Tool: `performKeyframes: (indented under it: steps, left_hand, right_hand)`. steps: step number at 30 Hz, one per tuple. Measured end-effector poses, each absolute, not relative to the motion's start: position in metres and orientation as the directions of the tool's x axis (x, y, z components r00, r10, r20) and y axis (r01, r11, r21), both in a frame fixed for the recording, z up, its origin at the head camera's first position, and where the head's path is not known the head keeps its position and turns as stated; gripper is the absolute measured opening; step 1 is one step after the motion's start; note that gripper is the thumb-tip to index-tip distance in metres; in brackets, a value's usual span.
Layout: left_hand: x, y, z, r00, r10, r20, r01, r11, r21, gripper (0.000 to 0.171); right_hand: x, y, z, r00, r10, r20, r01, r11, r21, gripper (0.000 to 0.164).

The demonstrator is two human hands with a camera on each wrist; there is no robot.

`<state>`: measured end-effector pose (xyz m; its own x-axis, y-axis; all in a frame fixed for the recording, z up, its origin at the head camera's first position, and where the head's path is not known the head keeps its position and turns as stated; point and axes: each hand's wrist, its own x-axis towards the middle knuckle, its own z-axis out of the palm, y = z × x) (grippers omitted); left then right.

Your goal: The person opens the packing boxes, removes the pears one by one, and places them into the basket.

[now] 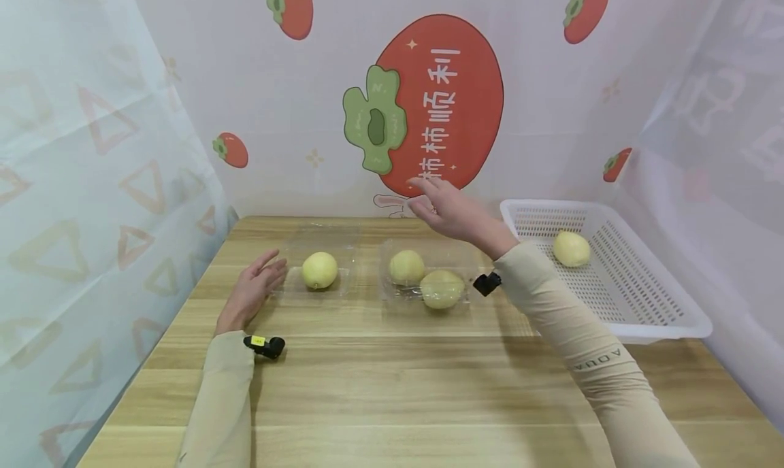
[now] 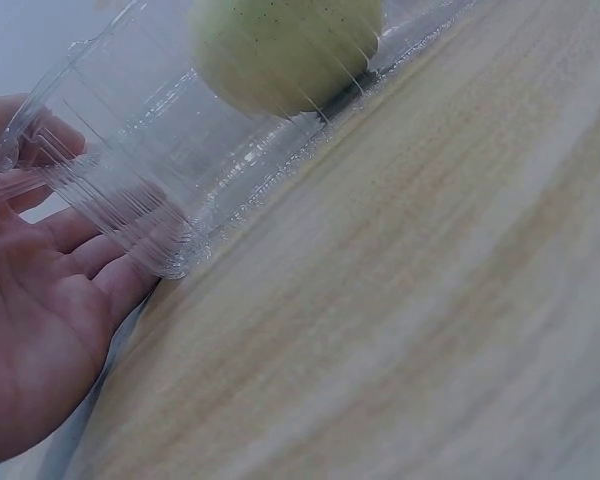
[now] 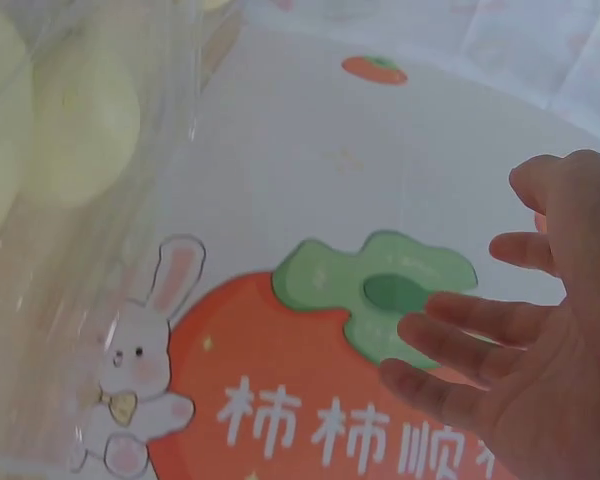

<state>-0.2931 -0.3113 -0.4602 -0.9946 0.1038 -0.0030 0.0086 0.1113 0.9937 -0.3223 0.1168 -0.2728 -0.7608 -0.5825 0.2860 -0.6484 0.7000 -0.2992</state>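
One round yellow-green fruit (image 1: 319, 271): in left clear plastic box (image 1: 346, 274)
Two similar fruits (image 1: 443, 289): in right clear plastic box (image 1: 456, 257)
Left hand (image 1: 252, 288): grip loose, touching left box
Right hand (image 1: 450, 211): raised, grip empty, fingers apart

From above the counter (image 1: 392, 386), the scene is viewed forward and down by the head camera, out to the backdrop (image 1: 337, 39) behind the far edge. By the left wrist camera (image 1: 265, 346), a clear box (image 2: 110, 110) near the far left corner is seen low and close, with the counter tilted; box and left grip (image 1: 252, 288) are shared with the head view. By the right wrist camera (image 1: 486, 283), the backdrop is faced, its large printed fruit (image 1: 456, 107) shared with the head view but rotated.
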Motion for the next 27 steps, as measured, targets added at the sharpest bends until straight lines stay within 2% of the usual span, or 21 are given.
performKeyframes:
  steps: [16,27]
  left_hand:
    - [-0.289,-0.309,-0.453,-0.992,0.126,-0.019,-0.008,0.084,0.996,0.059]
    - [-0.296,-0.31,-0.461,-0.993,0.119,0.005,0.014,0.07,0.997,0.059]
  right_hand:
    - [-0.318,0.03,-0.304,-0.671,-0.696,0.255,-0.737,0.59,-0.33,0.052]
    - [-0.32,-0.009,-0.323,-0.673,-0.704,0.226,-0.735,0.604,-0.309,0.053]
